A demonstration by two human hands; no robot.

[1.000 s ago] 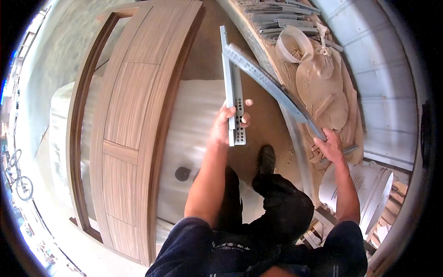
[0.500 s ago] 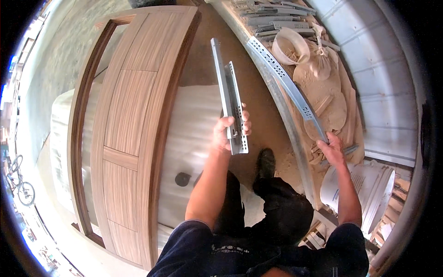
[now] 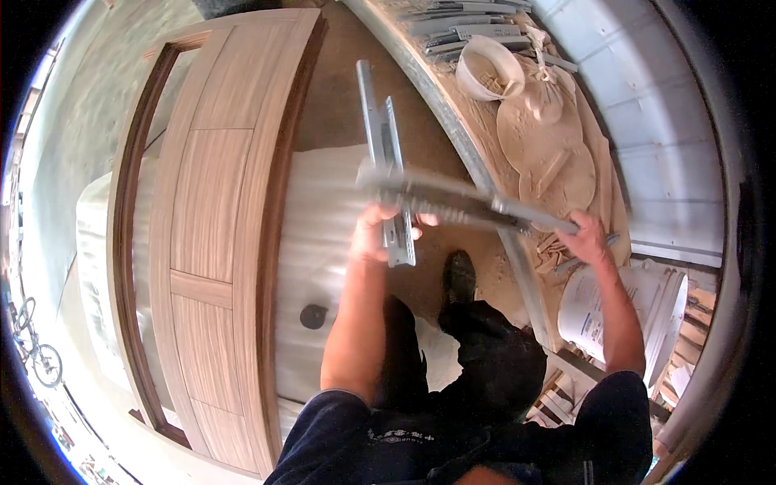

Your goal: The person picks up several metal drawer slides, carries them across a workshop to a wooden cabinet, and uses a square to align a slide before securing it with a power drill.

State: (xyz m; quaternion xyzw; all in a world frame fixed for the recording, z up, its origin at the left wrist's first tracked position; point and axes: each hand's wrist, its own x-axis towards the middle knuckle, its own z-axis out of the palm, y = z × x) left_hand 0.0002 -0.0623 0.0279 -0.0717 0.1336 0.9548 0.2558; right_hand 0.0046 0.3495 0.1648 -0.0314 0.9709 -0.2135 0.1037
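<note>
My left hand is closed around the lower part of a metal drawer slide, which stands nearly upright with perforated rails. My right hand grips one end of a second drawer slide, long and perforated. Motion blurs this slide; it reaches leftward across the gap and passes in front of the upright one, just above my left fingers. Whether the two slides touch, I cannot tell.
Along the right runs a dusty workbench bearing a white tub, several more slides and wood scraps. A white bucket lies below it. Wood-grain panels stand at left. A black disc lies on the wrapped surface.
My right hand has swung its slide from over the workbench leftward, across the slide in my left hand. The left hand has shifted slightly left, and the whole view has shifted a little.
</note>
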